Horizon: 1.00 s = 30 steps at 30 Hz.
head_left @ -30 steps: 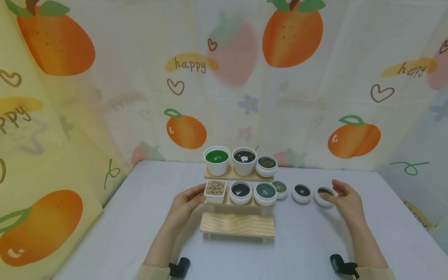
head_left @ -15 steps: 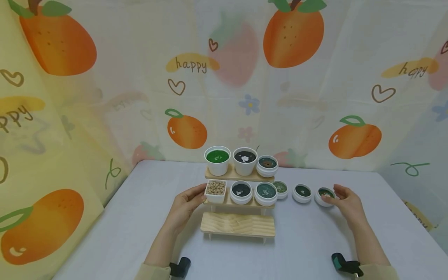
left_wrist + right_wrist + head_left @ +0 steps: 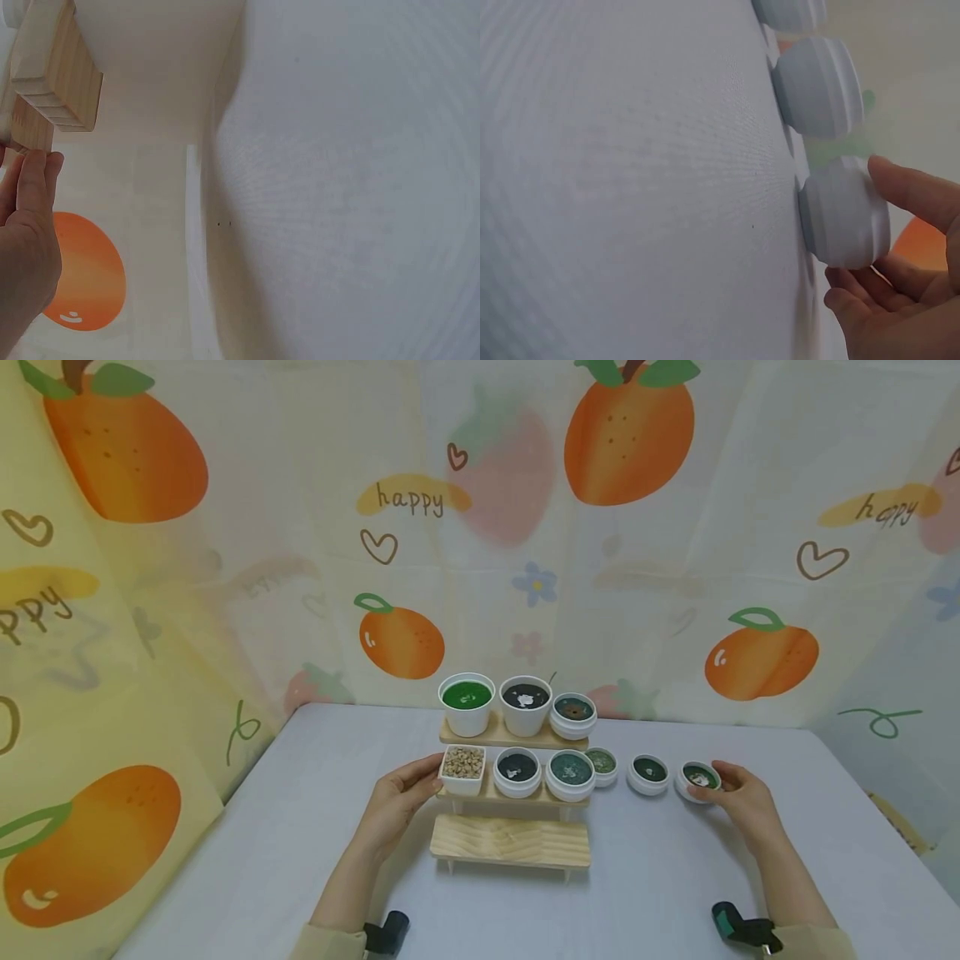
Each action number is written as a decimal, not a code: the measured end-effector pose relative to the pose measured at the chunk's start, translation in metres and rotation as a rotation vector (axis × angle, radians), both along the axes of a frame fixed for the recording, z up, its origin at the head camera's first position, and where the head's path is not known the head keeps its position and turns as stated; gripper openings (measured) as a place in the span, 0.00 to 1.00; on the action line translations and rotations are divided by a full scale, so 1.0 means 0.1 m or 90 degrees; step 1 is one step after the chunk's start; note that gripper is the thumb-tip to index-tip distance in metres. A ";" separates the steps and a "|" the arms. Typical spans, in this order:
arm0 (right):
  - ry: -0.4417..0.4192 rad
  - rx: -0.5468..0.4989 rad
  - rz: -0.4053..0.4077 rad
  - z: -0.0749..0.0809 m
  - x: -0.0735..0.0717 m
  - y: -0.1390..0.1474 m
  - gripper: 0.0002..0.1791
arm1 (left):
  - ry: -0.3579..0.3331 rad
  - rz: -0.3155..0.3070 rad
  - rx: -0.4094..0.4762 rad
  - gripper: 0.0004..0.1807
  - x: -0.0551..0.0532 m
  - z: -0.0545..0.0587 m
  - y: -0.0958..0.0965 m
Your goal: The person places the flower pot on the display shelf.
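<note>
our right hand (image 3: 742, 797), fingers grasping round white cup (image 3: 847, 214), left hand (image 3: 393, 802) at wooden stand (image 3: 510, 839), its grip we cannot tell

Through the right-wrist feed I see a smooth, matt white cup (image 3: 847, 214). Lower centre in my head view, the shelf (image 3: 510, 842) is smooth, grained wood; the bench (image 3: 637, 893) looks like matt cloth; higher up, green filling (image 3: 467, 695) looks glossy.
</note>
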State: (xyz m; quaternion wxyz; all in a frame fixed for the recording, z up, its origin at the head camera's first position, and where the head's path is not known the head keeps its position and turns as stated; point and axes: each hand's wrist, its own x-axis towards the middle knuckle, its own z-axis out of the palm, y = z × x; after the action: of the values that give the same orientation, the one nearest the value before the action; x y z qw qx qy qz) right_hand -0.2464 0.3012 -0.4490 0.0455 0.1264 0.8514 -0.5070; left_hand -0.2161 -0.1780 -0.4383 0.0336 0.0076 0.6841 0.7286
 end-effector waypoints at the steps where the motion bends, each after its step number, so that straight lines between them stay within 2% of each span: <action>1: -0.002 0.002 0.000 0.00 0.00 0.00 0.48 | -0.002 0.000 0.000 0.26 0.00 0.00 0.00; 25: 0.025 0.062 -0.004 -0.05 0.03 0.00 0.44 | -0.002 -0.010 0.000 0.25 -0.01 -0.02 -0.02; 30: 0.024 0.049 -0.017 -0.03 0.03 -0.02 0.46 | -0.003 -0.008 -0.002 0.25 0.00 -0.01 -0.02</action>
State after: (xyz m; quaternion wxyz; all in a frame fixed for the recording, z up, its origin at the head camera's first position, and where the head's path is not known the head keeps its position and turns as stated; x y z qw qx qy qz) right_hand -0.2430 0.2995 -0.4517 0.0181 0.1299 0.8691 -0.4769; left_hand -0.2165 -0.1796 -0.4393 0.0396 0.0100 0.6851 0.7273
